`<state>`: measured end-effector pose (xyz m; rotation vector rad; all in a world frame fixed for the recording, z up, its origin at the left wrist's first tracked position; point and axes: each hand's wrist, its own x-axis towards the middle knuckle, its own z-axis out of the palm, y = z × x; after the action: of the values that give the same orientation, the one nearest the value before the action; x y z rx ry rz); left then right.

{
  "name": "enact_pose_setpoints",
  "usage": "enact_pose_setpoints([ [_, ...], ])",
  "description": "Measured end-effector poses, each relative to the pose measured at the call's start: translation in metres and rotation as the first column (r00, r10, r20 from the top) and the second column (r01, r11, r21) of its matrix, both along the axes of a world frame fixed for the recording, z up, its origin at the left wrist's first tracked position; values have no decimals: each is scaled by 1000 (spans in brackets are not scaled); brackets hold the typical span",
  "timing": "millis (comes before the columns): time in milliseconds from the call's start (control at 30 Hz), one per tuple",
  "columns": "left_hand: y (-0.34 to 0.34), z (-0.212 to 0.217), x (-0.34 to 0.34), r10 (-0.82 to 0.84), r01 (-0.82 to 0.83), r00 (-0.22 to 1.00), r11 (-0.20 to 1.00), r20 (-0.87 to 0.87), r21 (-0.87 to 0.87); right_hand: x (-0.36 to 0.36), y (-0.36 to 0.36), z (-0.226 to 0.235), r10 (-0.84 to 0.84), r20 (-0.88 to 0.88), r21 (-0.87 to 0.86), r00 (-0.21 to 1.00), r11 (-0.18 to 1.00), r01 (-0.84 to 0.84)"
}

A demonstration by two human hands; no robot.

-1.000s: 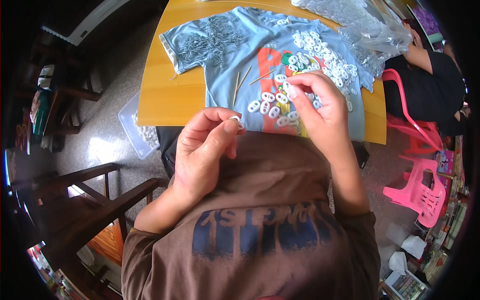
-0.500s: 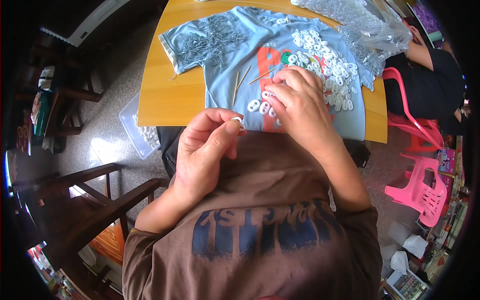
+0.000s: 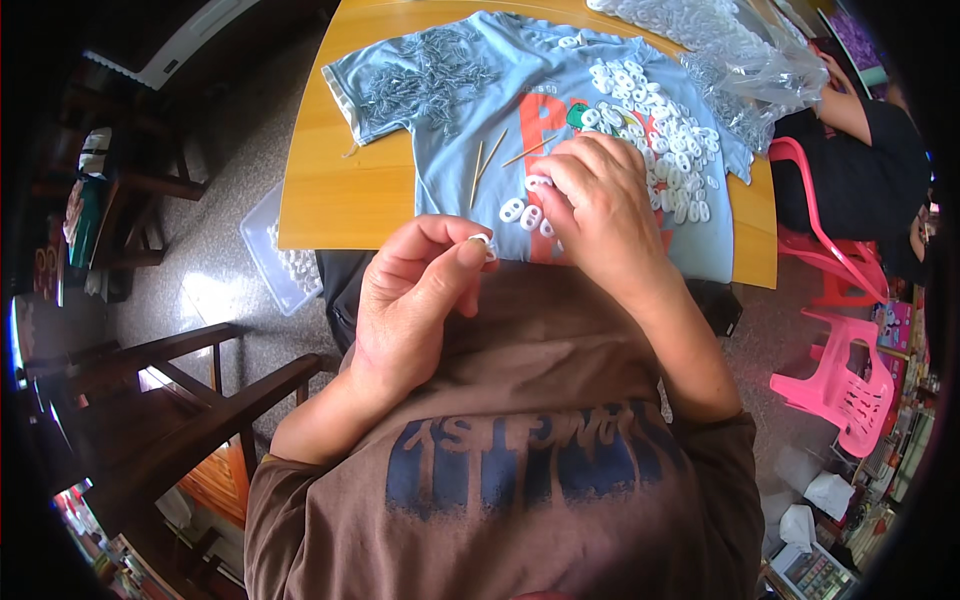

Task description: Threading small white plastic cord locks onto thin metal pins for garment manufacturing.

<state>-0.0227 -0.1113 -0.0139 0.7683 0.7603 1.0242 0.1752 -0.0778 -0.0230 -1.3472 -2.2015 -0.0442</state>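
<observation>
Since half a second ago, the right hand [image 3: 600, 200] has dropped lower onto the white rings [image 3: 655, 130] scattered over the light blue shirt [image 3: 480, 90] in the upper centre; its grip is curled down over the nearest rings, and whether it has hold of one cannot be told. The left hand [image 3: 415, 290] has stayed at frame centre, its grip pinched closed on one small white ring [image 3: 483, 241]. Thin wooden sticks [image 3: 490, 160] lie just left of the right hand. The shirt's hem overhangs the near edge of the tabletop [image 3: 340, 200], which shows bare wood at left.
</observation>
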Motion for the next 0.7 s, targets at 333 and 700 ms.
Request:
enact_pose_setpoints([
  [333, 1, 3, 0, -9, 9, 1000, 1000, -24, -19, -9, 63, 3, 18, 80, 114, 997, 993, -27],
  [700, 3, 2, -7, -7, 8, 1000, 999, 24, -43, -12, 86, -13, 2, 116, 88, 993, 996, -12],
])
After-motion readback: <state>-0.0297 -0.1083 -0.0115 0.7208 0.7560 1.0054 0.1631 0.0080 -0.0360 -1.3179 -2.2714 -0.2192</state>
